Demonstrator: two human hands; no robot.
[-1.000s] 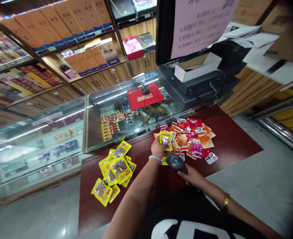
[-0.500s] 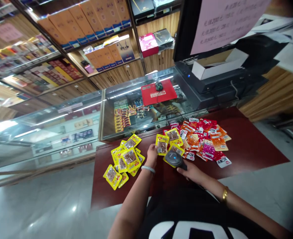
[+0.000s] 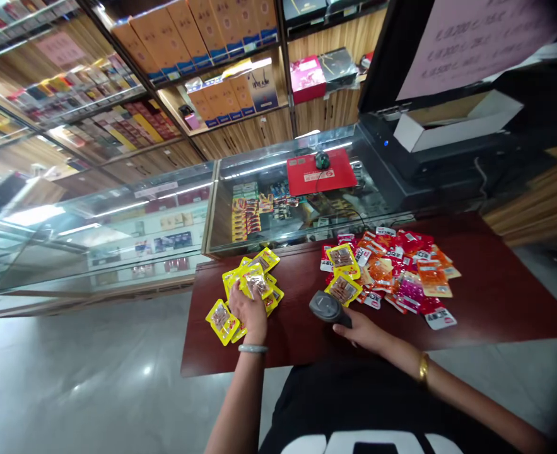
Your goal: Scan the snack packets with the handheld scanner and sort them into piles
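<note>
My left hand is over a pile of yellow snack packets on the left of the dark red tabletop. Its thumb and fingers are closed on a yellow snack packet on top of that pile. My right hand grips the handle of a dark barcode scanner, held above the middle of the tabletop. Just beyond the scanner head, two yellow packets lie against a spread of red, orange and purple snack packets.
The dark red tabletop adjoins a glass display counter. On the glass lie a red mat and a computer mouse. A white open box sits on a black machine at the right. Shelves of boxes stand behind.
My left hand has carried a yellow packet from beside the scanner leftward onto the yellow pile. The scanner in my right hand has shifted slightly away from the remaining yellow packets.
</note>
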